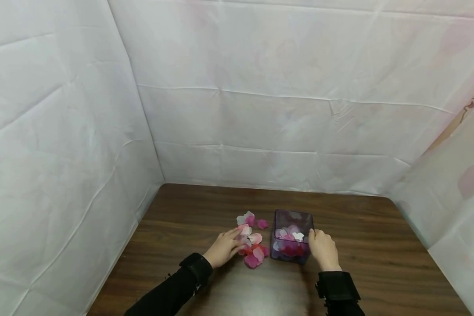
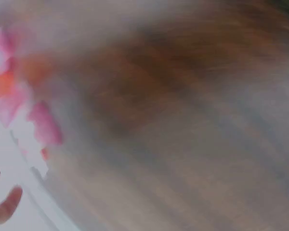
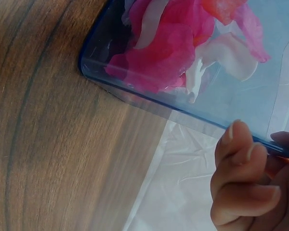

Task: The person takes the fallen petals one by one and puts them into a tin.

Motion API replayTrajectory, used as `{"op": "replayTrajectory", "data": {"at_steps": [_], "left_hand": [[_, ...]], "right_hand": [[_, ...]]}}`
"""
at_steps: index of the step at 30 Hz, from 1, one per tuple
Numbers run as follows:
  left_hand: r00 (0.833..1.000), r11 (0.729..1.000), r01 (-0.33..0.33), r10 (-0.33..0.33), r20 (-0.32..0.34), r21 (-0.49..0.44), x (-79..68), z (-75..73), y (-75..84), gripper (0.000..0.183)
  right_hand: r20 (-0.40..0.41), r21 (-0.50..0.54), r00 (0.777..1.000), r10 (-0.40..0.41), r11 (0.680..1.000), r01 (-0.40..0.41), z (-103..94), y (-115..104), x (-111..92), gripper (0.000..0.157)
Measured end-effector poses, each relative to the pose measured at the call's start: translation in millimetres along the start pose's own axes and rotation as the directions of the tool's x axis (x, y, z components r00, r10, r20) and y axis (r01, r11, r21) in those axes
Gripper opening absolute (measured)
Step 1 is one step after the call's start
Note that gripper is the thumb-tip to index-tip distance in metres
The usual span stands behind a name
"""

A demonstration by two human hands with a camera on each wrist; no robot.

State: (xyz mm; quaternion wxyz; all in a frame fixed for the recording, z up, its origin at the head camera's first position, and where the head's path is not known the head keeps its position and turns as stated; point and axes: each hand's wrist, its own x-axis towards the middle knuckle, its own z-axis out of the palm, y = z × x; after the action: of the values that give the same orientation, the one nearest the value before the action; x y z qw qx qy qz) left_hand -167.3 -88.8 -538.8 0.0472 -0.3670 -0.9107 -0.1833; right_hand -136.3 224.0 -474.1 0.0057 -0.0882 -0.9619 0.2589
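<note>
On the brown wood-grain tabletop [image 1: 379,237], I log: loose pink, white and red petals [image 1: 255,238], likely light, soft, best edge-pinched, at the left hand [image 1: 223,249], fingers extended; square purple-tinted clear plastic box [image 1: 292,216], petals inside, probably stiff, rim gripped by the right hand [image 1: 324,250].
</note>
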Motion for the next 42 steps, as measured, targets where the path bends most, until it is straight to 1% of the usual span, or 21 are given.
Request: {"op": "replayTrajectory", "data": {"at_steps": [1,4,6,7,9,11,13,14,16,19,21,23,26,29,32,34,36,38,39,42], "left_hand": [[1.000,0.999,-0.003,0.003,0.020,-0.032,3.6,-5.1,0.0,0.028],[0.996,0.997,-0.019,0.026,0.088,-0.080,14.4,-18.6,0.8,0.040],[0.993,0.996,-0.018,0.029,0.118,-0.093,22.4,-27.3,3.2,0.043],[0.993,0.995,-0.022,0.033,0.114,-0.096,26.7,-30.3,4.2,0.043],[0.997,0.995,-0.030,0.038,0.073,-0.099,36.1,-36.2,7.3,0.038],[0.999,0.992,-0.051,0.050,-0.016,-0.118,46.7,-41.5,11.4,0.029],[0.994,0.988,-0.069,0.056,-0.099,-0.139,58.1,-47.3,17.4,0.023],[0.991,0.986,-0.069,0.050,-0.125,-0.149,64.1,-50.8,21.5,0.021],[0.984,0.982,-0.083,0.054,-0.168,-0.169,77.0,-55.7,29.4,0.020],[0.980,0.980,-0.083,0.047,-0.195,-0.181,95.8,-60.7,43.3,0.021],[0.982,0.979,-0.081,0.046,-0.183,-0.185,107.4,-62.6,52.9,0.021],[0.986,0.982,-0.081,0.054,-0.157,-0.173,117.4,-63.5,62.9,0.021],[0.991,0.985,-0.107,0.095,-0.099,-0.134,130.3,-61.5,76.2,0.021],[0.989,0.987,-0.143,0.141,-0.035,-0.078,140.1,-53.2,85.5,0.019],[0.985,0.986,-0.164,0.166,0.054,-0.042,145.6,-41.6,91.4,0.019],[0.977,0.984,-0.178,0.178,0.120,-0.008,147.6,-33.3,92.8,0.024],[0.970,0.983,-0.184,0.178,0.168,0.018,149.0,-27.0,93.1,0.033],[0.966,0.983,-0.184,0.176,0.190,0.022,149.5,-24.2,92.2,0.041],[0.966,0.982,-0.186,0.179,0.188,0.021,149.6,-24.0,91.4,0.043],[0.971,0.983,-0.180,0.181,0.154,-0.022,147.5,-31.4,87.7,0.043]], "right_hand": [[0.001,-0.001,1.000,0.004,1.000,-0.004,0.4,1,1,0.040],[0.002,0.001,1.000,0.013,1.000,-0.013,0.4,1,1,0.040],[0.010,0.002,1.000,0.017,1.000,-0.017,0.1,1,1,0.039],[0.010,0.003,1.000,0.015,1.000,-0.015,-0.1,1,1,0.039],[0.020,0.008,1.000,0.016,1.000,-0.016,-0.8,0,0,0.039],[0.021,0.006,1.000,0.009,1.000,-0.009,-1.2,-1,0,0.039],[0.024,0.004,1.000,0.008,1.000,-0.008,-2.0,-2,-1,0.039],[0.026,0.004,1.000,0.009,1.000,-0.009,-2.7,-2,-1,0.039],[0.026,0.001,1.000,0.012,1.000,-0.012,-3.8,-3,-1,0.040],[0.035,0.004,0.999,0.022,1.000,-0.022,-4.3,-3,0,0.040],[0.029,0.002,0.999,0.018,1.000,-0.018,-3.7,-4,0,0.041],[0.026,0.002,1.000,0.015,1.000,-0.015,-3.0,-4,-1,0.041],[0.009,-0.004,1.000,0.007,1.000,-0.007,-2.1,-4,-2,0.042],[0.003,-0.008,1.000,0.005,1.000,-0.005,-1.1,-4,-2,0.042],[0.007,-0.007,1.000,0.009,1.000,-0.009,-0.7,-4,-1,0.041],[0.018,-0.001,1.000,0.011,1.000,-0.011,-0.7,-4,0,0.041],[0.029,0.005,0.999,0.016,1.000,-0.017,-1.2,-4,0,0.041],[0.037,0.008,0.999,0.019,1.000,-0.020,-1.6,-4,0,0.041],[0.037,0.008,0.999,0.019,1.000,-0.020,-1.6,-4,0,0.041],[0.038,0.009,0.999,0.027,1.000,-0.028,-1.6,-4,1,0.041]]}}
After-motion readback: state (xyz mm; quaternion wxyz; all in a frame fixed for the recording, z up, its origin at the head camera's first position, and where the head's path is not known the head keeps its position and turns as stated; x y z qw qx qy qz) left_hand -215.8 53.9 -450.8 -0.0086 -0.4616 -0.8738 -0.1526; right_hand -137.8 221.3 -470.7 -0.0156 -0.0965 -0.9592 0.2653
